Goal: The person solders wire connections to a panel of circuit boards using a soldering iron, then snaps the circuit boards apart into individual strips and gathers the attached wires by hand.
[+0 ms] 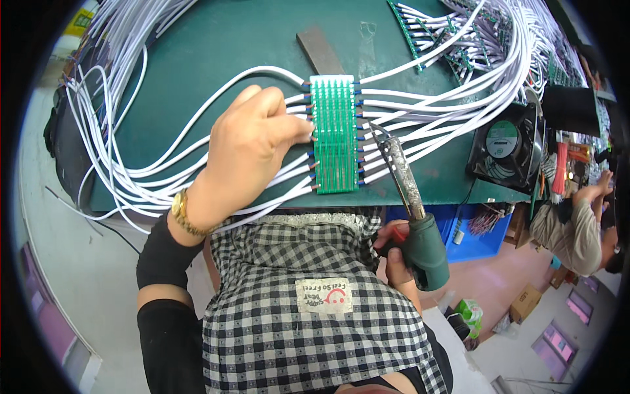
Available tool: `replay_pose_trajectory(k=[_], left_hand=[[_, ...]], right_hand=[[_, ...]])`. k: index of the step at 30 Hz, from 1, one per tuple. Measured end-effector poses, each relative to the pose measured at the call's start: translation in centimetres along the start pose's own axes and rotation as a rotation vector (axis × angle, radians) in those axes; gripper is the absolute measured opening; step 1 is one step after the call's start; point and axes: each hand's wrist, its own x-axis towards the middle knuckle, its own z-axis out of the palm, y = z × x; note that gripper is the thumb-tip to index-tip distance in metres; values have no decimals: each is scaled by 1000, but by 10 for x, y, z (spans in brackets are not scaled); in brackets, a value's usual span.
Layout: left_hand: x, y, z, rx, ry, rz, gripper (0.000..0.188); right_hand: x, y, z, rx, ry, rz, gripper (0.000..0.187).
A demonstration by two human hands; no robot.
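Note:
A green circuit board panel (335, 141) lies on the green work table, with white cables (420, 108) joined along both its long sides. At the panel's left edge, my left hand (252, 134) has its fingers pinched together on the end of a white cable. The fingertips hide part of that cable end. My right hand (395, 256) is wrapped around a soldering gun (425, 249) with a dark green body and a red trigger. Its worn metal barrel points up, and the tip is close to the panel's right edge; whether it touches cannot be made out.
Beyond the panel lies a flat brown bar (319, 51). A black fan (505, 141) stands at the table's right edge, below a heap of wired boards (459, 43). More white cables (98, 131) hang over the left side. A blue bin (482, 233) and another person (571, 230) are at right.

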Motion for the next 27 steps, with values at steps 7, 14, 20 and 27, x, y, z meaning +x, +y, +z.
replay_pose_trajectory(k=[7,14,20,27], left_hand=[[-1,9,-1,219,87,16,12],[-17,19,-2,-203,-184,-298,10],[-5,15,-11,-382,-506,-272,22],[-8,22,-8,-708,-743,-516,30]], right_hand=[[8,9,0,22,34,-59,50],[36,0,17,288,-11,-174,50],[65,-26,42,590,-179,-185,41],[81,-18,56,701,-206,-264,34]])
